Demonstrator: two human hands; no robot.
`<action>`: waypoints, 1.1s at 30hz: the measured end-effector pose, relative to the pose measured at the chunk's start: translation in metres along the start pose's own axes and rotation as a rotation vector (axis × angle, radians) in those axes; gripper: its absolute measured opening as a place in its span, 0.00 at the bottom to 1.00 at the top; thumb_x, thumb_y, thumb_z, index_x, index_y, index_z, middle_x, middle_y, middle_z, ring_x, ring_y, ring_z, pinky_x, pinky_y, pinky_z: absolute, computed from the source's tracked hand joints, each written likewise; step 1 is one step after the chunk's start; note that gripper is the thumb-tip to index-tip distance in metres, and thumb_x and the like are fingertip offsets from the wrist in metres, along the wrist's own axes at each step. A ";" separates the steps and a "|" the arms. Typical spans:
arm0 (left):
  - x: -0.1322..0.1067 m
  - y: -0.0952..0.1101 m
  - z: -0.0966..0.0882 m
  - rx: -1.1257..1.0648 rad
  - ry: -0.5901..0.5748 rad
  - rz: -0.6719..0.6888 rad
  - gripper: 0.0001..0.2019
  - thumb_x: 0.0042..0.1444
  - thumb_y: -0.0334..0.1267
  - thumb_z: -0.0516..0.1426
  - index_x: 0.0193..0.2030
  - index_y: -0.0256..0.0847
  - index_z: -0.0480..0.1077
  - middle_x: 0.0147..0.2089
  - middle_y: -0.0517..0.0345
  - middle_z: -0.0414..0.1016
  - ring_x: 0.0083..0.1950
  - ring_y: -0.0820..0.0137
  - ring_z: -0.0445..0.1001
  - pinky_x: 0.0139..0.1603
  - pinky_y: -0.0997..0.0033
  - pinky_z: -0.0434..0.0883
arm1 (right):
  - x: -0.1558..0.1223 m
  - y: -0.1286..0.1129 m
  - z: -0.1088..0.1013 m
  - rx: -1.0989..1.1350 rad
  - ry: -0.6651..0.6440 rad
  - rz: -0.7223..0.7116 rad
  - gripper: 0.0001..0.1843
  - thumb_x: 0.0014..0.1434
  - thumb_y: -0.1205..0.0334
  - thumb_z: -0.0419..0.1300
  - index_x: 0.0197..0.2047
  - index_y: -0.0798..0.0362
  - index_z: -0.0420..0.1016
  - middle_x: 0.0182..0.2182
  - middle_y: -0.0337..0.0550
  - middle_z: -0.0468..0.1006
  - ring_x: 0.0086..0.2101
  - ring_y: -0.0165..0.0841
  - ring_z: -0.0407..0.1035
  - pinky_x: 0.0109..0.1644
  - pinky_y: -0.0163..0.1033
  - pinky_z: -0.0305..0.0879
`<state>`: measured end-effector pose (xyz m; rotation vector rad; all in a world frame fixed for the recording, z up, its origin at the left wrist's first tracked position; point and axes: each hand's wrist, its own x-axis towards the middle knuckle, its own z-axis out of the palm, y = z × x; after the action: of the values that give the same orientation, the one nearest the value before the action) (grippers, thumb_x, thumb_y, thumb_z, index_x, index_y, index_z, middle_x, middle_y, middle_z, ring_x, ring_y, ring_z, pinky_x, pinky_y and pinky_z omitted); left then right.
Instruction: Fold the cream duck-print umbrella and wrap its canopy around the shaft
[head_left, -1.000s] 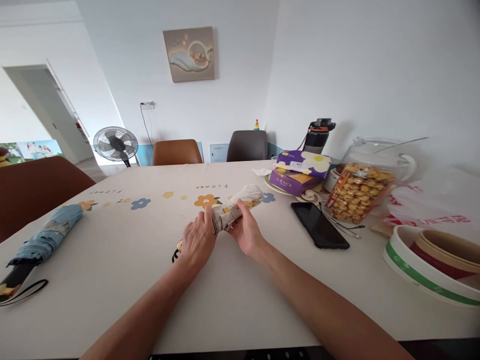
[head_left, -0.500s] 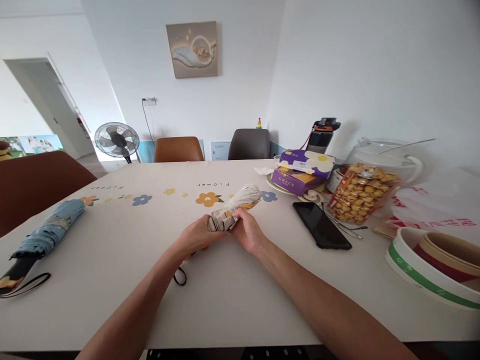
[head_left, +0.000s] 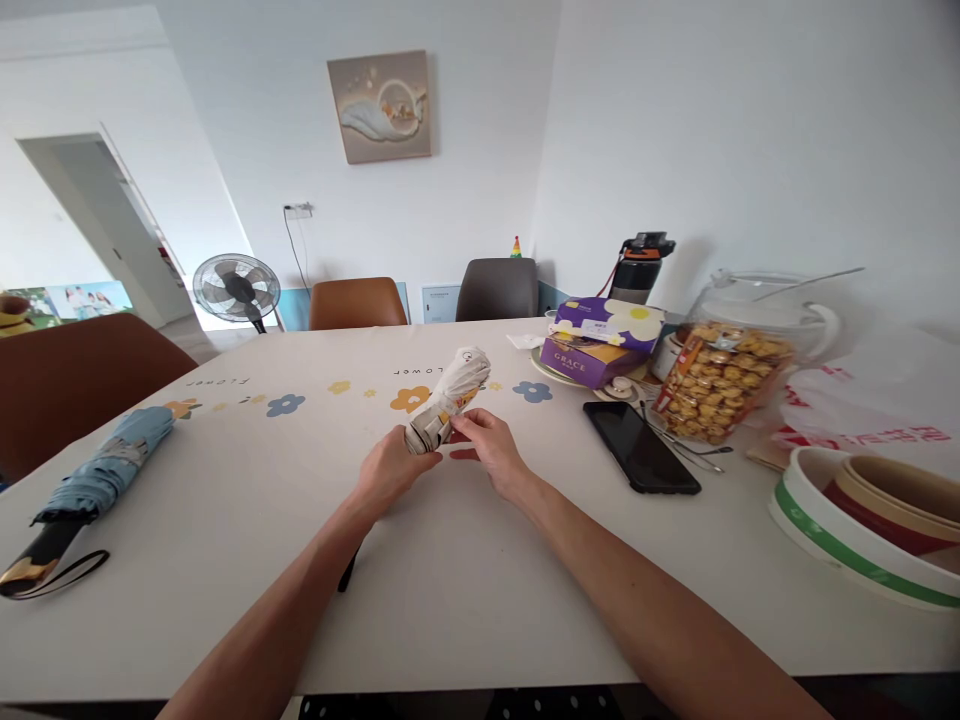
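Observation:
A folded white umbrella [head_left: 459, 380] with yellow and dark print is held above the middle of the table, its rounded end pointing up and away. My left hand [head_left: 394, 465] is wrapped round its lower part, and the handle is hidden behind that hand. A black strap hangs down below my left wrist. My right hand [head_left: 486, 448] pinches the cloth at the umbrella's right side with thumb and fingertips. On the left of the table lies a second folded umbrella [head_left: 112, 465], light blue, with a black and gold handle and a wrist loop.
To the right lie a black phone [head_left: 641, 447], a purple tissue box [head_left: 581, 360] and a clear jug [head_left: 739, 375] of snacks. Nearer stand paper tubs [head_left: 862, 545] beside a plastic bag [head_left: 885, 390]. A dark bottle [head_left: 637, 268] stands behind. Chairs [head_left: 358, 303] line the far edge.
The white umbrella has swung more upright, its far end moving up and left. My right hand has shifted slightly left, its fingers now pinching the cloth's edge. The view has shifted slightly.

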<state>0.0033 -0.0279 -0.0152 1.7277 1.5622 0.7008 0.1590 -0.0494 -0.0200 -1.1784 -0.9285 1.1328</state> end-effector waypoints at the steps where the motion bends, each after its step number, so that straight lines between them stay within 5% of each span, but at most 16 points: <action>1: -0.001 0.001 -0.001 -0.005 0.008 -0.001 0.17 0.38 0.47 0.63 0.32 0.42 0.65 0.24 0.62 0.70 0.20 0.73 0.64 0.22 0.74 0.54 | 0.000 0.000 0.000 0.013 -0.006 -0.012 0.13 0.47 0.54 0.64 0.26 0.53 0.67 0.28 0.43 0.74 0.33 0.36 0.72 0.29 0.38 0.70; 7: 0.001 -0.001 -0.001 -0.036 0.020 -0.026 0.18 0.37 0.47 0.64 0.32 0.41 0.66 0.23 0.62 0.69 0.19 0.73 0.63 0.22 0.74 0.53 | 0.000 -0.002 0.001 0.073 -0.013 -0.042 0.12 0.46 0.57 0.65 0.24 0.54 0.68 0.26 0.39 0.74 0.32 0.33 0.71 0.35 0.38 0.71; 20: -0.003 0.006 -0.006 -0.281 -0.175 0.009 0.15 0.42 0.46 0.62 0.28 0.39 0.63 0.17 0.65 0.60 0.15 0.77 0.58 0.15 0.76 0.55 | -0.001 -0.003 0.002 0.323 -0.029 -0.079 0.09 0.46 0.64 0.65 0.22 0.55 0.68 0.23 0.38 0.74 0.31 0.32 0.72 0.47 0.44 0.69; 26: -0.003 0.008 -0.015 -0.776 -0.387 -0.122 0.14 0.45 0.44 0.62 0.30 0.38 0.62 0.25 0.63 0.64 0.15 0.82 0.57 0.15 0.78 0.56 | 0.004 -0.010 -0.004 0.458 -0.062 -0.031 0.08 0.47 0.69 0.61 0.22 0.54 0.65 0.29 0.45 0.78 0.36 0.38 0.74 0.47 0.45 0.70; 29: -0.004 0.008 -0.023 -1.059 -0.620 -0.171 0.11 0.49 0.40 0.59 0.33 0.34 0.64 0.23 0.67 0.58 0.14 0.86 0.52 0.14 0.82 0.53 | 0.015 -0.001 -0.016 0.288 0.107 0.028 0.07 0.46 0.69 0.62 0.25 0.54 0.65 0.30 0.46 0.76 0.31 0.37 0.74 0.38 0.45 0.74; 33: -0.017 0.017 -0.033 -1.251 -0.850 -0.042 0.13 0.52 0.39 0.55 0.41 0.30 0.66 0.23 0.69 0.54 0.13 0.87 0.47 0.13 0.83 0.51 | 0.027 0.014 -0.030 0.212 0.228 0.061 0.08 0.46 0.72 0.59 0.27 0.55 0.62 0.27 0.43 0.71 0.27 0.34 0.73 0.31 0.42 0.74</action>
<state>-0.0140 -0.0411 0.0199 0.7957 0.3420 0.5751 0.1908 -0.0286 -0.0394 -1.1402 -0.5868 1.0903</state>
